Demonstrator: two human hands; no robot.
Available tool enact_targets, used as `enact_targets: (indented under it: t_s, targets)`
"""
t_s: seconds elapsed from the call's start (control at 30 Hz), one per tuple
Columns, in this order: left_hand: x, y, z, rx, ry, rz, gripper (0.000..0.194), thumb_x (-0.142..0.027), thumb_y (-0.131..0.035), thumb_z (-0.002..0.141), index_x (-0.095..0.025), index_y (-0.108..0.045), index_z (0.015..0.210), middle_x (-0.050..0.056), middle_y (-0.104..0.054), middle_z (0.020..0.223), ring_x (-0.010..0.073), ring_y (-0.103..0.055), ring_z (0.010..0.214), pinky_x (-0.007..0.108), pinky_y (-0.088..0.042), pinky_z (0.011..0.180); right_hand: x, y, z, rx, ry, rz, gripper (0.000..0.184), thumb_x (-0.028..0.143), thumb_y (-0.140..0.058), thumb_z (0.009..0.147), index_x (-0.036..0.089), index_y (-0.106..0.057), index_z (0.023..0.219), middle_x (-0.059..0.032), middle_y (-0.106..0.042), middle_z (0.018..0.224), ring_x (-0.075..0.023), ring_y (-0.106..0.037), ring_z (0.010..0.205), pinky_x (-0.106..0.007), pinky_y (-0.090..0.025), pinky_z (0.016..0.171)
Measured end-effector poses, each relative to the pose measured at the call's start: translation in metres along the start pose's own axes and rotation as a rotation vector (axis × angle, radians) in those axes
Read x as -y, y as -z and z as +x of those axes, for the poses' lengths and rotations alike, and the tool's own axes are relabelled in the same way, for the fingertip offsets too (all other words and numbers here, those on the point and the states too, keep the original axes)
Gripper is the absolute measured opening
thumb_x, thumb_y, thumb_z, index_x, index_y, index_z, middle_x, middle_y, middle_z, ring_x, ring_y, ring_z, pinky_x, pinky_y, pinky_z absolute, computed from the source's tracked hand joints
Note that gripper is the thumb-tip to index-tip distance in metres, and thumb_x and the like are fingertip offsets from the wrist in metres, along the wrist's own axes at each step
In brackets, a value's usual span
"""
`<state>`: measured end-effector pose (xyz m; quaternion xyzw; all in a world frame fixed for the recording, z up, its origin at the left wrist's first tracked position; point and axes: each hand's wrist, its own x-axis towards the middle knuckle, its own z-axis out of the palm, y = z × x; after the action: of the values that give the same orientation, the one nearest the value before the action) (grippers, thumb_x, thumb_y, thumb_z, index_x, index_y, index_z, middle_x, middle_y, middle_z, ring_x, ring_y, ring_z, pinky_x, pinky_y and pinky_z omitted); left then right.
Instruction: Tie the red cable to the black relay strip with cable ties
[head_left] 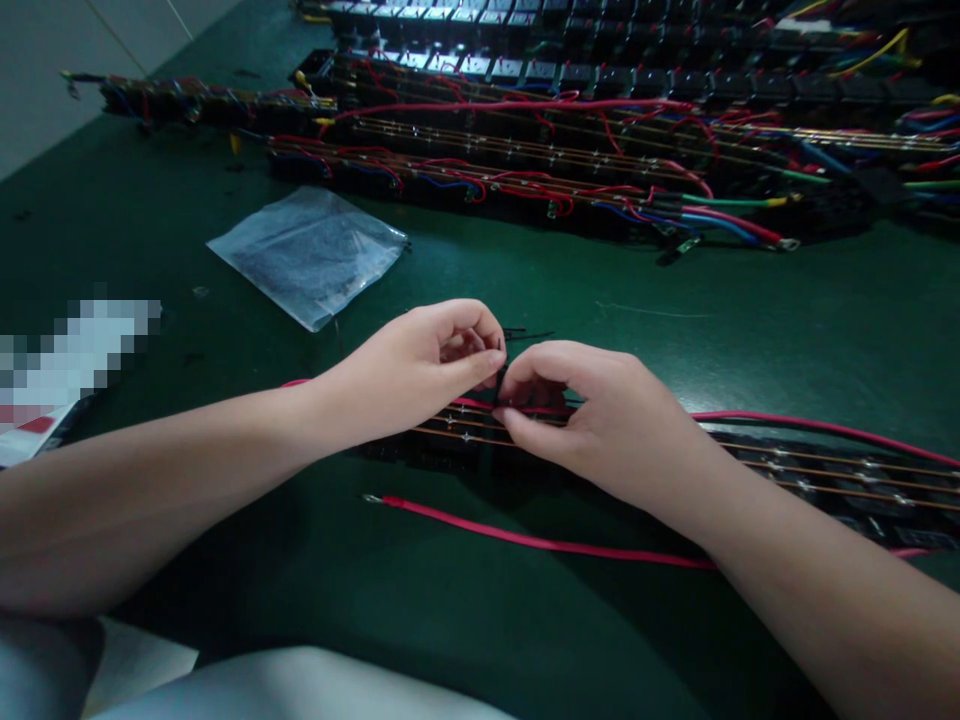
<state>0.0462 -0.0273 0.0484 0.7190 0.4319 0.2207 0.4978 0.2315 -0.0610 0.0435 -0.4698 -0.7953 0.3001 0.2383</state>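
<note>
Over a long dark strip of parts with copper-coloured rods (787, 462), both my hands are closed in a pinch. Between their fingertips stands a thin black cable tie (499, 386), mostly hidden by the fingers. My left hand (431, 365) pinches it from above. My right hand (581, 405) grips it lower down, close to the rods. A red wire (787, 418) runs along the strip and passes under my hands. More thin black ties (529, 333) lie just behind the fingertips. In front of the strip, a second red wire (540, 545) ends in a bare metal tip.
A clear plastic bag (311, 255) lies behind my left hand on the green table (450, 620). Across the back are several wired strips (480, 175) with red, blue and green leads. At the far left lies a partly blurred white item (82, 360).
</note>
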Motion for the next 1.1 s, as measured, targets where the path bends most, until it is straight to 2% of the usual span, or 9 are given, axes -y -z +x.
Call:
enact_targets:
  t_s: [0.33,0.53,0.7,1.1]
  targets:
    - [0.0003,0.0004,0.0005,0.033,0.003,0.008,0.007,-0.024,-0.055,0.087,-0.017,-0.059,0.088,-0.002,-0.061,0.076,0.0113,-0.056,0.070,0.023,-0.043,0.062,0.0008,0.0005,-0.0002,0.009,-0.011,-0.009,0.006,0.013,-0.062,0.075,0.019,-0.064,0.075,-0.0001,-0.066,0.072,-0.0133,-0.058,0.065,-0.026,-0.042,0.060]
    - [0.0006,0.0017,0.0002,0.058,0.012,0.061,0.008,-0.025,-0.056,0.086,-0.017,-0.059,0.087,-0.003,-0.057,0.072,0.0100,-0.051,0.065,0.022,-0.039,0.057,0.0020,0.0037,-0.0001,0.013,-0.019,0.007,0.018,0.007,-0.053,0.075,0.018,-0.067,0.078,-0.0008,-0.067,0.075,-0.0133,-0.059,0.066,-0.025,-0.043,0.061]
    - [0.0041,0.0018,0.0011,0.095,0.037,0.060,0.009,-0.028,-0.055,0.088,-0.019,-0.058,0.089,-0.004,-0.059,0.074,0.0104,-0.051,0.065,0.023,-0.040,0.058,-0.0006,0.0039,-0.0008,-0.013,-0.018,0.030,0.018,0.006,-0.053,0.076,0.017,-0.069,0.076,-0.0004,-0.068,0.075,-0.0121,-0.060,0.066,-0.023,-0.043,0.059]
    - [0.0045,0.0015,-0.0015,0.075,-0.024,0.141,0.007,-0.022,-0.051,0.092,-0.020,-0.056,0.088,-0.006,-0.057,0.076,0.0101,-0.052,0.071,0.023,-0.040,0.064,0.0003,0.0040,-0.0003,-0.011,-0.017,0.045,0.020,0.007,-0.054,0.079,0.018,-0.071,0.078,-0.0002,-0.071,0.076,-0.0128,-0.063,0.069,-0.024,-0.046,0.062]
